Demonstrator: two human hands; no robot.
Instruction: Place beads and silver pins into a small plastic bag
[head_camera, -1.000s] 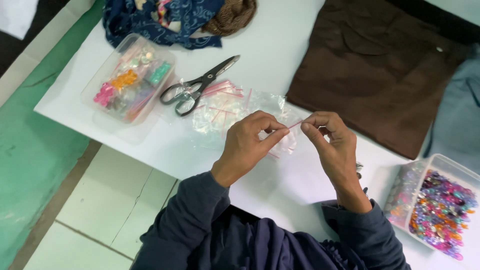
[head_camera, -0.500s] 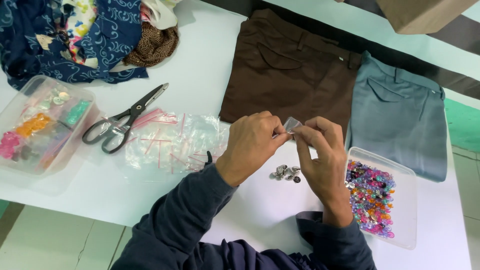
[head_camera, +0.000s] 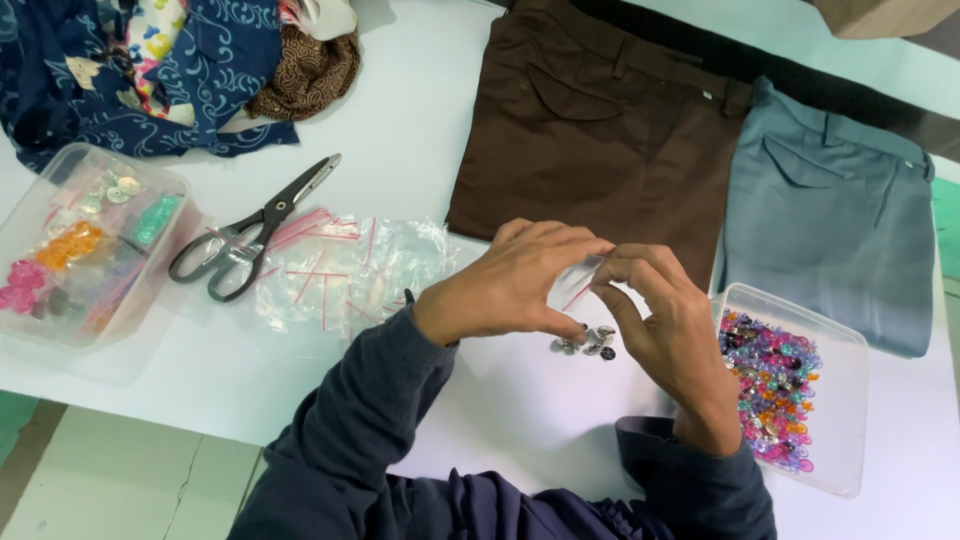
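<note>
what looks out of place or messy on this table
Nothing is spilled or damaged. The loosest spots: a few small metal buttons lie bare on the white table under the hands, outside both plastic boxes, and the small zip bags are strewn beside the scissors. Both trousers lie flat.

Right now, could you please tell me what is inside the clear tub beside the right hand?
The clear tub holds a heap of small multicoloured beads, mostly along its left half. The right hand covers part of the near left corner, so what lies there is hidden.
</note>
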